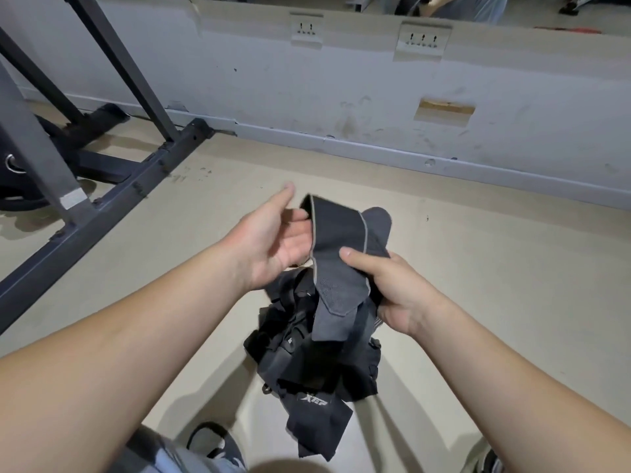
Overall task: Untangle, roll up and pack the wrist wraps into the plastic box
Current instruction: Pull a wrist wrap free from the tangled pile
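One wrist wrap [341,254], dark grey with a paler edge trim, is held up above the floor [478,268]. The right hand [399,291] grips it around the middle, thumb pressed on the front and fingers curled behind. Its upper end folds over towards the left hand [276,240], which is spread wide with the thumb raised and the fingers reaching behind that end. The lower, pointed end hangs down onto a pile of wraps [307,356].

The pile is black and tangled and lies on the floor right under both hands; how many wraps are in it cannot be counted. One strap [316,401] at the near side of the pile carries the white word "XTEP".

Beyond the pile stands a scuffed grey wall [307,90] with two socket plates, one [305,29] smaller and one [422,39] wider. To the left is a dark metal rack [112,196], with a black weight plate [13,186] behind it. A dark shoe [215,442] shows at the bottom edge.
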